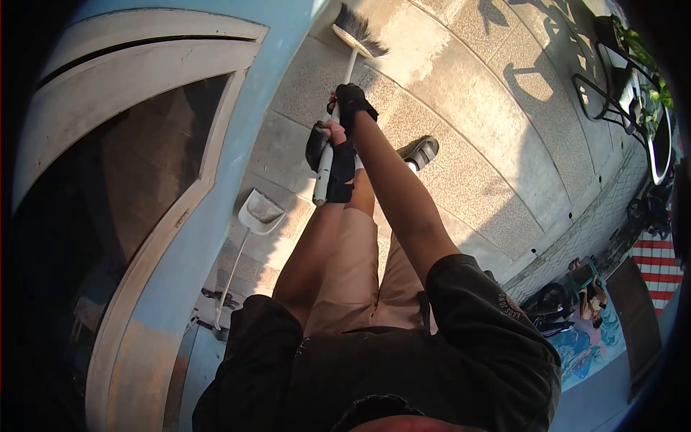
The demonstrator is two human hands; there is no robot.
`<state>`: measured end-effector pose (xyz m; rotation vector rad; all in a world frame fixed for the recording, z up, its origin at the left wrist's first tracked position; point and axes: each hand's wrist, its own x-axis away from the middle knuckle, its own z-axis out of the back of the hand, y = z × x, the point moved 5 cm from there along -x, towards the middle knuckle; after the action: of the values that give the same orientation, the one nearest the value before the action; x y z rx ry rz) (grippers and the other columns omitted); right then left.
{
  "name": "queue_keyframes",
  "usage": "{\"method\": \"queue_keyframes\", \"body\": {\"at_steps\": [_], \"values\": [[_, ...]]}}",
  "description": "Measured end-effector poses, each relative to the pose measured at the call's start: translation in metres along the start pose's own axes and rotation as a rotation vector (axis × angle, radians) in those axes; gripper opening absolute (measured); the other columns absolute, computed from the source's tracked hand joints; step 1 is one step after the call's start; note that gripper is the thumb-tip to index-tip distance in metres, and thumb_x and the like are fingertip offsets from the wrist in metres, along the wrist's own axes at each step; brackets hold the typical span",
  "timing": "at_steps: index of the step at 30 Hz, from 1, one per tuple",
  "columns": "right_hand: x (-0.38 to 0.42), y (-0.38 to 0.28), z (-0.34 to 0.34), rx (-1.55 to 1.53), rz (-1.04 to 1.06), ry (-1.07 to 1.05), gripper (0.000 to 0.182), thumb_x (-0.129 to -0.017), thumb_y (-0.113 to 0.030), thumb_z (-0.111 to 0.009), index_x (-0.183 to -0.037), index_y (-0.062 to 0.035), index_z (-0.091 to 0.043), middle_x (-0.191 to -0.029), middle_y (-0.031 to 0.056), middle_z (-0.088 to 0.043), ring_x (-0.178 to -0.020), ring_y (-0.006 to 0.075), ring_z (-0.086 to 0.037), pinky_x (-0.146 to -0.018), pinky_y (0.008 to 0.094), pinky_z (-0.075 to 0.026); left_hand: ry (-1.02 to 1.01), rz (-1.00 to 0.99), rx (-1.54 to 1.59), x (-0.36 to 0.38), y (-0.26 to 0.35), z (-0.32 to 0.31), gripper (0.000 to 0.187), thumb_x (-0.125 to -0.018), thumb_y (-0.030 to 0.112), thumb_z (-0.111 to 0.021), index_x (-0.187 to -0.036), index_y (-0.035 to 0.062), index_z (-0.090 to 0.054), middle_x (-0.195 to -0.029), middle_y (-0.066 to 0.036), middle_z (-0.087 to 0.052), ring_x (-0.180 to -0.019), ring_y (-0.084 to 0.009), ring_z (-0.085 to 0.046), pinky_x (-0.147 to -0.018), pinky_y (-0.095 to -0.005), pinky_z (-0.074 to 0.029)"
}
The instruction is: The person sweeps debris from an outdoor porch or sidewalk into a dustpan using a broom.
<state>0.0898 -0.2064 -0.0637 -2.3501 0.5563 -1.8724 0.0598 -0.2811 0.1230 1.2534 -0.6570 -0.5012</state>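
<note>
Both of my hands, in black fingerless gloves, hold the white handle of a broom [354, 34]. Lower on the shaft toward the bristles is my right hand [350, 103], its fingers wrapped round it. My left hand [328, 146] grips nearer the handle's end, which sticks out past the wrist. The broom's dark bristles lie on the paved floor [461, 86] at the top of the view. A white long-handled dustpan [260, 213] stands on the floor at the left, near the blue wall, apart from both hands.
A framed window or door [155, 216] in the blue wall is close on the left. My sandalled foot [425, 151] is right of the hands. A black metal rack with plants [612, 93] stands at the upper right; a motorcycle [551, 306] is at the lower right.
</note>
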Motion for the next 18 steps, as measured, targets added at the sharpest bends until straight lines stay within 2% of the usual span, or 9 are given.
{"method": "queue_keyframes", "body": {"at_steps": [2,6,8,9,12,13,14,17,18], "values": [[0.035,0.017,-0.027,0.014,0.004,0.116,0.011,-0.083,-0.009,-0.045,-0.093,-0.0059,-0.045,-0.064,0.0116,-0.051,-0.048,0.0215,-0.050,-0.042,0.0365,-0.044,0.049,-0.002,-0.073,0.000,-0.008,0.040,0.032,-0.096,0.021,-0.053,-0.069,0.0035,-0.045,-0.074,-0.005,-0.055,-0.073,-0.0128,-0.050,-0.069,-0.0300,-0.042],[0.044,0.104,-0.030,0.010,-0.160,-0.016,0.013,-0.081,-0.005,-0.046,-0.093,-0.0056,-0.047,-0.070,0.0105,-0.051,-0.052,0.0223,-0.051,-0.041,0.0364,-0.043,0.159,-0.014,-0.167,0.053,-0.011,0.080,0.030,-0.095,0.019,-0.053,-0.071,0.0033,-0.044,-0.076,-0.006,-0.056,-0.071,-0.0142,-0.051,-0.069,-0.0293,-0.042],[0.050,0.146,-0.015,0.071,-0.196,-0.051,0.018,-0.080,-0.004,-0.046,-0.098,-0.0053,-0.048,-0.074,0.0107,-0.050,-0.054,0.0217,-0.052,-0.042,0.0358,-0.043,0.189,-0.001,-0.276,0.088,-0.010,0.087,0.027,-0.094,0.017,-0.054,-0.072,0.0039,-0.046,-0.076,-0.005,-0.056,-0.069,-0.0144,-0.051,-0.067,-0.0294,-0.042],[0.058,0.160,-0.005,0.091,-0.211,-0.065,0.021,-0.080,-0.004,-0.047,-0.101,-0.0053,-0.047,-0.075,0.0102,-0.050,-0.055,0.0208,-0.052,-0.042,0.0349,-0.043,0.223,-0.032,-0.236,0.105,-0.011,0.089,0.023,-0.090,0.016,-0.058,-0.072,0.0058,-0.049,-0.071,-0.004,-0.055,-0.060,-0.0136,-0.048,-0.057,-0.0282,-0.040],[0.096,0.179,0.035,0.194,-0.243,-0.124,0.031,-0.083,-0.006,-0.048,-0.113,-0.0066,-0.045,-0.084,0.0077,-0.051,-0.061,0.0157,-0.051,-0.045,0.0312,-0.043,-0.009,-0.102,-0.399,0.155,-0.015,0.092,0.020,-0.086,0.011,-0.061,-0.072,0.0068,-0.047,-0.073,-0.006,-0.054,-0.062,-0.0182,-0.051,-0.060,-0.0309,-0.042],[0.103,0.189,0.051,0.170,-0.260,-0.174,0.034,-0.083,-0.006,-0.047,-0.117,-0.0073,-0.044,-0.084,0.0076,-0.051,-0.060,0.0151,-0.050,-0.045,0.0308,-0.043,-0.071,-0.084,-0.440,0.169,-0.002,0.086,0.022,-0.081,0.007,-0.065,-0.071,0.0080,-0.046,-0.071,-0.006,-0.052,-0.061,-0.0214,-0.051,-0.059,-0.0319,-0.042],[0.118,0.180,0.055,0.150,-0.266,-0.233,0.037,-0.084,-0.006,-0.047,-0.121,-0.0081,-0.042,-0.084,0.0074,-0.052,-0.059,0.0144,-0.049,-0.045,0.0304,-0.043,-0.048,-0.247,-0.368,0.179,0.004,0.081,0.027,-0.072,0.003,-0.068,-0.068,0.0102,-0.043,-0.067,-0.005,-0.050,-0.057,-0.0235,-0.048,-0.057,-0.0332,-0.041],[0.171,0.149,0.094,0.137,-0.255,-0.194,0.053,-0.085,-0.009,-0.049,-0.136,-0.0051,-0.034,-0.088,0.0090,-0.057,-0.055,0.0149,-0.050,-0.047,0.0297,-0.044,-0.281,-0.454,-0.334,0.201,0.041,0.061,0.028,-0.064,0.002,-0.068,-0.064,0.0114,-0.042,-0.059,-0.004,-0.046,-0.058,-0.0261,-0.049,-0.063,-0.0363,-0.043],[0.175,0.148,0.110,0.131,-0.271,-0.205,0.057,-0.085,-0.011,-0.051,-0.139,-0.0054,-0.032,-0.091,0.0097,-0.058,-0.055,0.0151,-0.052,-0.047,0.0299,-0.044,-0.326,-0.422,-0.302,0.211,0.043,0.057,0.027,-0.064,0.004,-0.068,-0.061,0.0112,-0.042,-0.058,-0.004,-0.046,-0.060,-0.0264,-0.050,-0.068,-0.0371,-0.044]]}}
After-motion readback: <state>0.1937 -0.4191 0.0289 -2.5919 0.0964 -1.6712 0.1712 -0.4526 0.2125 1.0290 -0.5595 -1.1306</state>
